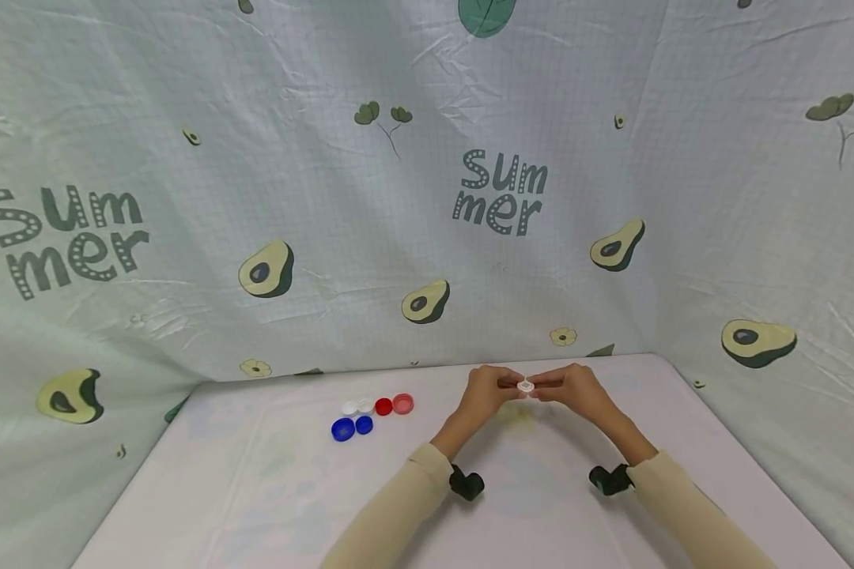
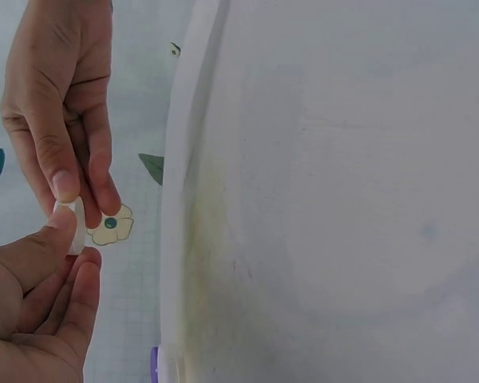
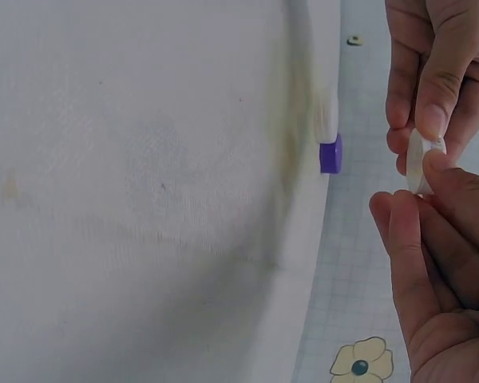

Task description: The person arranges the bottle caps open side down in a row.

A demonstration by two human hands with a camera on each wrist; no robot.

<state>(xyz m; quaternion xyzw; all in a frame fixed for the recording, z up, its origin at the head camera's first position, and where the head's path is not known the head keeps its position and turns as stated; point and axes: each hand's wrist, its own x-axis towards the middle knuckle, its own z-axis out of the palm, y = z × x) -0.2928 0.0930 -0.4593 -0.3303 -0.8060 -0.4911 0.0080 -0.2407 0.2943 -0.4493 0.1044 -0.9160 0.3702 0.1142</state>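
Observation:
Out over the far part of the table, my left hand (image 1: 481, 392) and right hand (image 1: 582, 389) meet at a small white bottle cap (image 1: 526, 386). Both pinch it, one from each side. In the left wrist view the cap (image 2: 79, 227) stands on edge between the thumbs and fingertips, the left hand (image 2: 36, 307) below and the right hand (image 2: 62, 96) above. The right wrist view shows the cap's (image 3: 416, 166) round rim, with the thumb of each hand pressed against it; the fingers cover part of it.
Left of my hands on the table (image 1: 270, 490) lies a group of caps: white (image 1: 349, 408), red (image 1: 383, 406), pinkish red (image 1: 402, 404) and blue (image 1: 343, 429). A purple piece (image 3: 330, 156) sits at the table's far edge, below the patterned backdrop (image 1: 341, 197).

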